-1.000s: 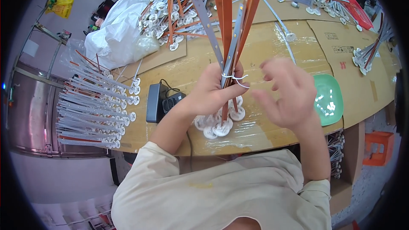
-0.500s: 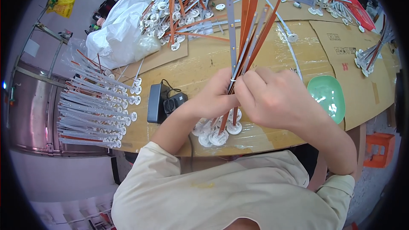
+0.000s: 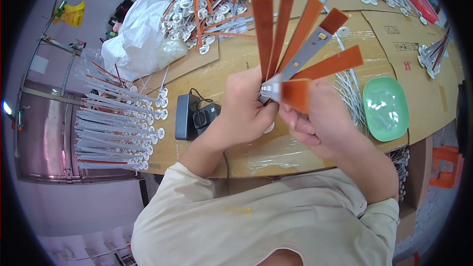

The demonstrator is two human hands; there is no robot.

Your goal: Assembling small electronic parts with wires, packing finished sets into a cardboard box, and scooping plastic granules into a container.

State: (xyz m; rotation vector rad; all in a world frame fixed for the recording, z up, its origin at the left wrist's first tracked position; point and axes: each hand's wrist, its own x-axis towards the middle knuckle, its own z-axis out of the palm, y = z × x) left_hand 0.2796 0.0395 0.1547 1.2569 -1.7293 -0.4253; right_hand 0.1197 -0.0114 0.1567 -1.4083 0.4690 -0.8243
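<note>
My left hand (image 3: 249,106) is closed around a bundle of LED strips (image 3: 312,51), gripping it near the middle. The strips' orange backs and pale, LED-dotted faces fan out above my fist, tilted toward me. A white band shows around the bundle beside my left fingers. My right hand (image 3: 327,120) is right of the bundle with its fingers curled, partly behind one orange strip end; whatever they pinch is hidden. One white round piece (image 3: 269,127) at the bundle's lower end peeks out under my left hand.
On the left lie rows of LED strips (image 3: 113,130) with round white ends, beside a black charger-like device (image 3: 186,116). Right of my hands are thin white ties (image 3: 351,101) and a green dish (image 3: 387,111). Behind stand a white plastic bag (image 3: 135,39) and heaped strips (image 3: 202,15).
The bundle has tipped so its upper ends point toward me and spread apart. My right hand has moved slightly right and down, away from the band.
</note>
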